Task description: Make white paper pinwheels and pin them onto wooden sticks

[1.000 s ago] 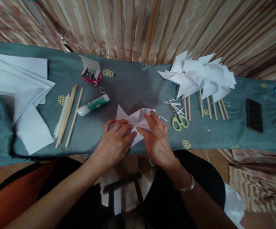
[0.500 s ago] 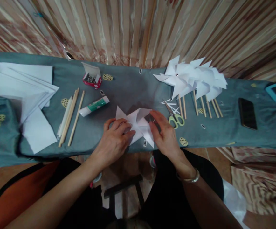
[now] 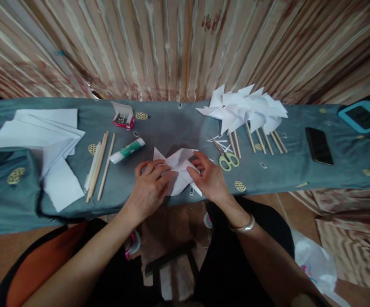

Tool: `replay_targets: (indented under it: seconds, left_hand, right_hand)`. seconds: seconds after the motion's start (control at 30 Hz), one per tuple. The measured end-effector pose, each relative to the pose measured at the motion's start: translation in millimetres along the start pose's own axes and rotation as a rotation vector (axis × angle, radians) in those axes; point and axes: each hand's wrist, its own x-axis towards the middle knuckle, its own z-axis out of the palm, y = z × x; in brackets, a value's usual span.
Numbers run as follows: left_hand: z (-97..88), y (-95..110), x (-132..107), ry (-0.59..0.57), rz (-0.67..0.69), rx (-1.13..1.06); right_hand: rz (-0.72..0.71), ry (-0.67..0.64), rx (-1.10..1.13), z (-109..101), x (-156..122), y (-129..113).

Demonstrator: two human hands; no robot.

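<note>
A white paper pinwheel [image 3: 180, 164], its blades folded, lies on the cloth near the table's front edge, between my two hands. My left hand [image 3: 151, 183] presses on its left side, fingers curled over the paper. On the right side, my right hand [image 3: 209, 177] grips a blade with thumb and fingers; the fingertips partly cover the paper. Close to my right hand are scissors [image 3: 229, 162] with green handles and some thin white paper strips [image 3: 225, 147]. A glue stick [image 3: 127, 150] with a green label lies beyond my left hand.
Finished pinwheels [image 3: 232, 111] on wooden sticks overlap at the back right. Farther right lie a phone [image 3: 319, 146] and a blue-framed device [image 3: 348, 111]. To the left are loose wooden sticks [image 3: 105, 168], a small open box of metal pins [image 3: 123, 117] and white paper sheets [image 3: 62, 183].
My right hand has moved in closer over the pinwheel's right side and its fingers have closed on the blade. The left hand keeps its hold. The camera view has shifted slightly.
</note>
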Motion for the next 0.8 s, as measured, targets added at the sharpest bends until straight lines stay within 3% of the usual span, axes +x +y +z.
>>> replay_targets:
  seconds: [0.17,0.3,0.5,0.8]
  left_hand:
    - [-2.1,-6,0,0.043,-0.013,0.020]
    - [3.4,-6,0,0.021,0.023,-0.006]
    - [9.8,-4,-1,0.009,0.026,-0.028]
    - [6.9,-1,0,-0.015,0.020,-0.003]
  right_hand:
    - [-0.021,-0.053,0.023,-6,1,2]
    - [-0.166,-0.098,0.015,-25,1,8]
    - [-0.209,-0.339,0.086,-53,-6,11]
    - [-0.185,-0.397,0.181,-46,-6,10]
